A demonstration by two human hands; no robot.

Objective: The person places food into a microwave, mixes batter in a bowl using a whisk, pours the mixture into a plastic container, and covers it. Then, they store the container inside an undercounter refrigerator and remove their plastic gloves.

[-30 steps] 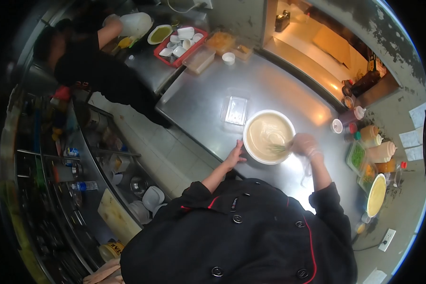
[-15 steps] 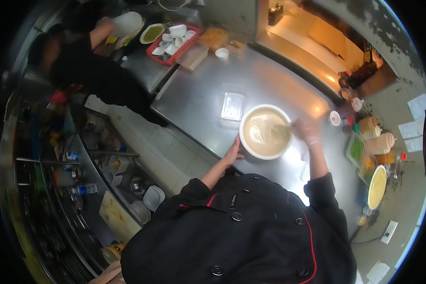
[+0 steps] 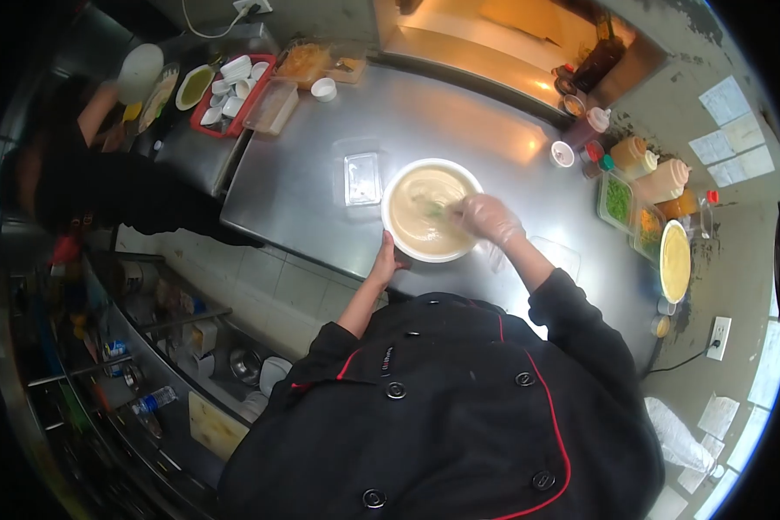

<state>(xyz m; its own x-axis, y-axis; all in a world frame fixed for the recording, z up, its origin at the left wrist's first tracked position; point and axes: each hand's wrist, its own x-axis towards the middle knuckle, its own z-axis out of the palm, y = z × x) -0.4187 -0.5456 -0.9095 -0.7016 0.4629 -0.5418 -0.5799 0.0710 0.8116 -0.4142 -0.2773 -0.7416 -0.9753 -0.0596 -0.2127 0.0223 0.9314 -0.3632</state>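
A white round bowl of creamy beige batter stands on the steel table in front of me. My left hand, bare, grips the bowl's near left side. Over the right rim, my right hand wears a clear plastic glove and is closed round a utensil. The utensil's pale green end dips into the batter; blur hides its exact kind. A clear rectangular plastic container sits just left of the bowl.
Squeeze bottles, a tub of chopped greens and a yellow-topped round tub line the right wall. A red tray of white dishes stands back left. A person in black works at the left.
My view has shifted, so the table and bowl appear further left. The right hand has moved inward over the bowl with the utensil, and swirls now mark the batter. My left hand stays on the bowl.
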